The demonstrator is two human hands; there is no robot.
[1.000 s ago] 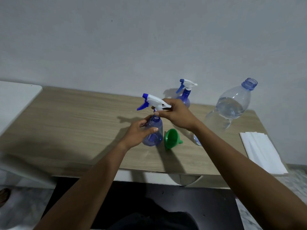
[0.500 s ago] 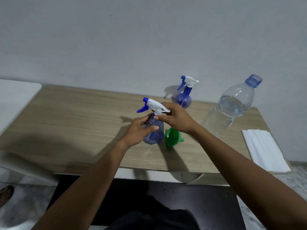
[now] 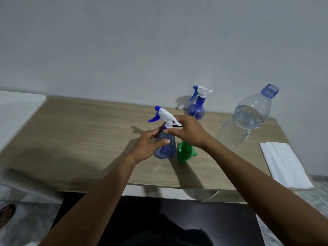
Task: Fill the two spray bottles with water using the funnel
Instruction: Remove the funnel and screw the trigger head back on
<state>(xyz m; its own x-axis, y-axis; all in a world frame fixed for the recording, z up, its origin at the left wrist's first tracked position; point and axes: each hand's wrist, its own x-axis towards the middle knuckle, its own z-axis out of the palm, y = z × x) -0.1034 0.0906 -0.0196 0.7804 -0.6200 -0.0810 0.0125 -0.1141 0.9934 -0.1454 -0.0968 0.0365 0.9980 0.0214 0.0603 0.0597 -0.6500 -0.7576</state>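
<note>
A small blue spray bottle point(image 3: 166, 151) stands near the middle of the wooden table point(image 3: 88, 132). My left hand point(image 3: 149, 145) wraps its body. At the bottle's neck, my right hand point(image 3: 188, 133) pinches the base of its white and blue trigger head point(image 3: 164, 115). A green funnel point(image 3: 185, 152) lies on its side just right of this bottle, partly under my right wrist. A second blue spray bottle point(image 3: 196, 108) with its trigger head on stands further back by the wall. A large clear water bottle point(image 3: 250, 118), uncapped and partly filled, stands at the right.
A folded white cloth point(image 3: 284, 164) lies at the table's right end, overhanging the front edge. A white surface point(image 3: 16, 110) adjoins the table on the left. A grey wall runs close behind the table. A foot point(image 3: 6, 213) shows on the floor at lower left.
My hands have stayed on the near spray bottle, the right one shifting its fingers around the neck under the trigger head. The view has tilted slightly.
</note>
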